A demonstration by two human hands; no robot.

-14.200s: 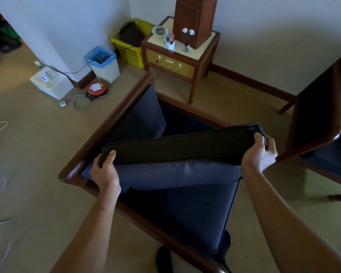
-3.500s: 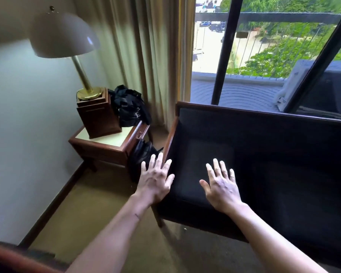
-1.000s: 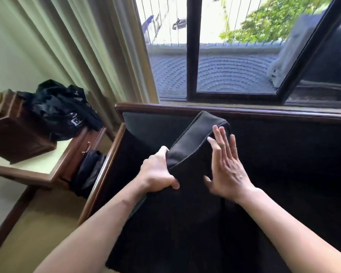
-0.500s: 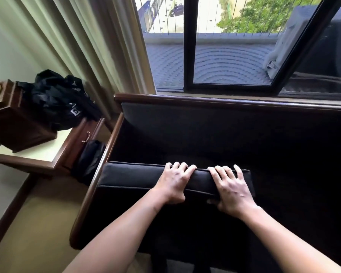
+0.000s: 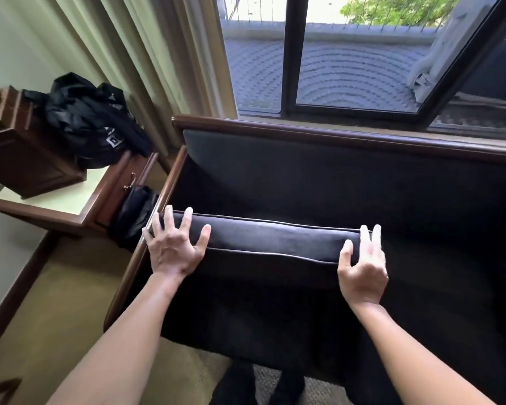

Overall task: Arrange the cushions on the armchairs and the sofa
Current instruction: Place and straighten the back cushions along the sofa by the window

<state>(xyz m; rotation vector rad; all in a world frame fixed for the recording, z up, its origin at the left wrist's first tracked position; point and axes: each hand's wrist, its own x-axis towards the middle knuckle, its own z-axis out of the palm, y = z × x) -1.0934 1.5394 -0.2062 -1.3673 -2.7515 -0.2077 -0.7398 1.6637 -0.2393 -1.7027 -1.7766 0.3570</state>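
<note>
A dark seat cushion (image 5: 275,241) is tilted up on the left end of the dark sofa (image 5: 319,135), its piped edge facing me. My left hand (image 5: 174,247) grips the cushion's left end beside the wooden armrest, fingers spread over the top edge. My right hand (image 5: 362,264) holds the cushion's right end, thumb on the near face and fingers over the far side. The sofa's backrest (image 5: 333,176) stands behind, below the window.
A wooden side table (image 5: 56,200) stands left of the sofa with a brown lamp base (image 5: 21,153) and a black bag (image 5: 91,121) on it. Another black bag (image 5: 135,214) is wedged between table and sofa. Curtains (image 5: 146,54) and a window (image 5: 348,54) lie behind.
My hands have slid apart from the middle of the cushion's top edge to its two ends. Before that, the cushion was swung down from upright onto the seat.
</note>
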